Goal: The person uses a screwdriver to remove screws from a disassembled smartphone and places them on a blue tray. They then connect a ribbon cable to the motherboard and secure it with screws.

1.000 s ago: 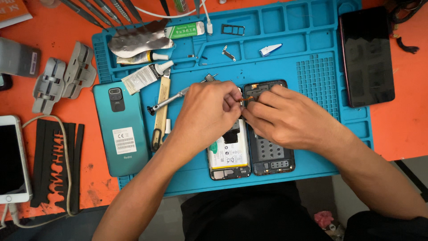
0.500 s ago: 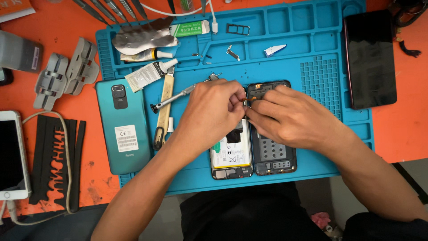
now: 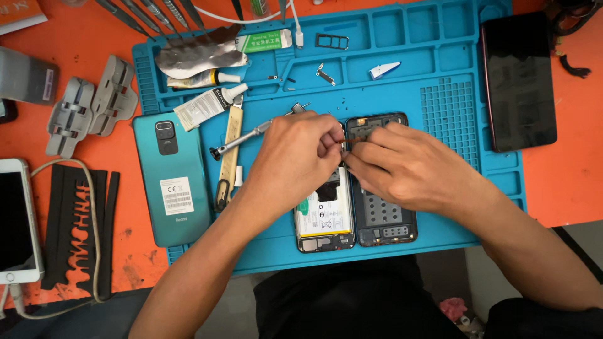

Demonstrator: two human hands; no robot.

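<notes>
Both grips meet over the upper end of two opened phones lying side by side on the blue work mat [image 3: 452, 207]. Left hand [image 3: 295, 160] is curled, its thumb and forefinger pinched on something small at the seam between the two phones; what it pinches is too small to tell. Right hand [image 3: 408, 166] comes in from the other side, its fingertips [image 3: 352, 164] closed toward the same spot and touching or almost touching those of the left; whether it holds a part of its own I cannot tell.

Left opened phone [image 3: 323, 220], showing a white battery, lies mostly under the left hand, only its lower half clear. Right opened phone [image 3: 380, 216], a dark frame with a perforated plate, lies touching it on the right side. Both run with their long axis away from the person, upper ends far, lower ends near the mat's front edge. The pinch point sits near the far end of that pair, over the dark frame's upper left corner, so the work lies just beyond both palms, equally near to each hand.

A screwdriver [image 3: 242, 139] lies slantwise on the mat just to the left of the left hand, its tip hidden under the knuckles. Further left a teal back cover [image 3: 173, 179] lies flat, half on the mat and half on the orange bench [image 3: 565, 157]. A dark phone screen [image 3: 518, 81] rests at the mat's right edge, well apart.
</notes>
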